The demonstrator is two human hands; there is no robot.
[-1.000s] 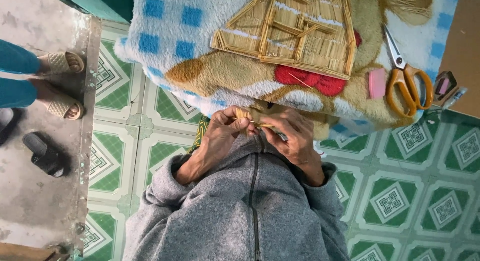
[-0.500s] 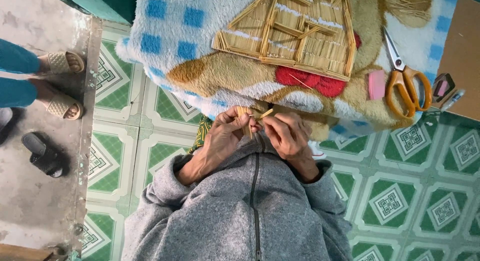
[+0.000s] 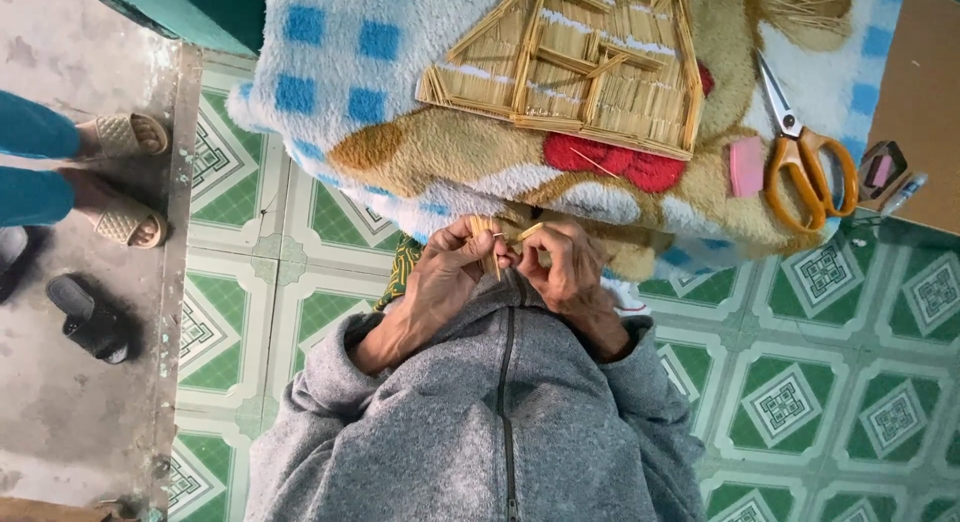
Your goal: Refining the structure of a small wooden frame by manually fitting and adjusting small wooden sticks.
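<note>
Your left hand (image 3: 445, 277) and right hand (image 3: 565, 267) meet close in front of your chest, just above the collar of your grey zip sweater (image 3: 490, 422), and between them you hold a few thin straw sticks (image 3: 488, 244). The left hand's fingers (image 3: 470, 240) are curled shut around a short bundle of the sticks, which pokes out pale and upright past the thumb; the right hand's fingers (image 3: 545, 244) are pinched closed on one slanting stick (image 3: 530, 231) whose tip points toward the left hand. The two hands nearly touch at the fingertips. Just beyond them lies a fluffy blanket (image 3: 340, 72) with blue checks and a tan and red cartoon figure, spread on the green-patterned tile floor (image 3: 800, 402). On the blanket rests a flat house shape made of straw sticks (image 3: 570, 67) (its roof peak points toward the far edge of the view), well apart from your hands. Beside it on the right lie a small pink block (image 3: 746, 166) and orange-handled scissors (image 3: 805, 162), shut, touching the blanket's edge. A brown cardboard sheet (image 3: 920, 102) sits farther right. At the left edge, another person's feet in woven sandals (image 3: 120, 177) stand on the bare concrete, with a dark slipper (image 3: 88, 320) near them.
</note>
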